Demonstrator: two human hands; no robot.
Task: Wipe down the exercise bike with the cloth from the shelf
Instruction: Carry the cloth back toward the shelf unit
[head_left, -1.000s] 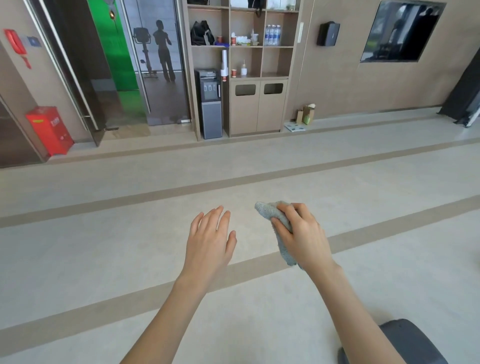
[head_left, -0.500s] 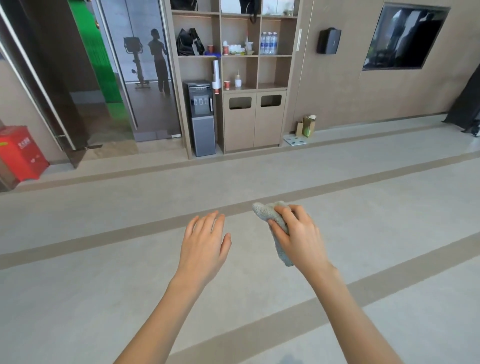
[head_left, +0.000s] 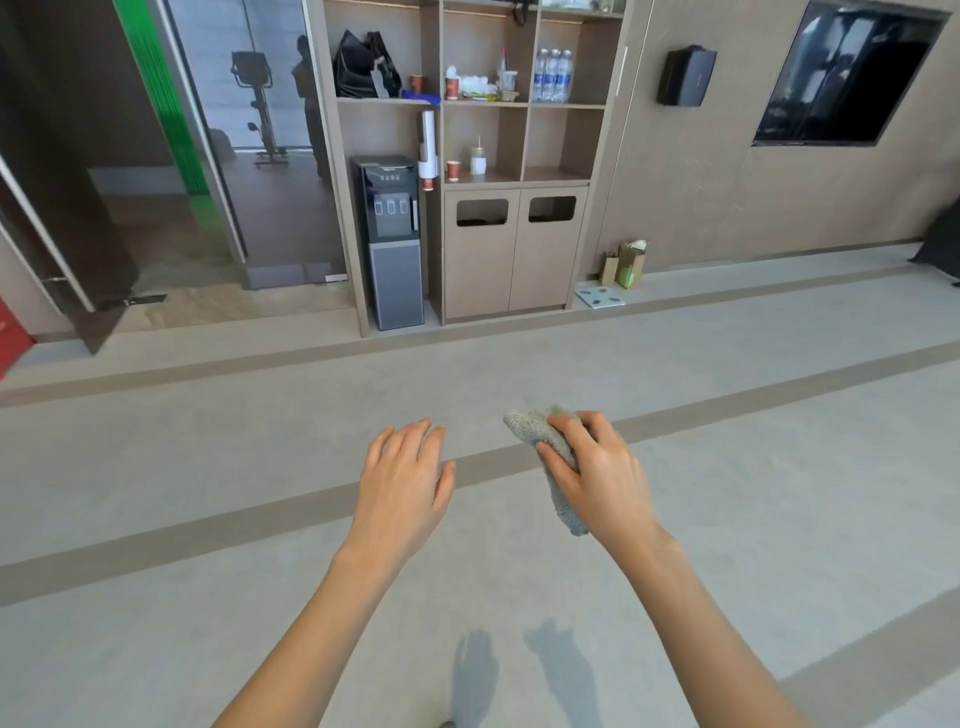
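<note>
Grey striped floor (head_left: 727, 519), wooden shelf (head_left: 483, 130) beyond

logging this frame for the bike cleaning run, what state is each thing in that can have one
cloth, bunched up, gripped above the floor
right hand, fingers curled round the cloth
left hand, fingers straight, holds nothing
exercise bike, seen only in the glass, untouched
dark door, swung open
cabinet doors, shut
wall screen, dark, only reflections
</note>
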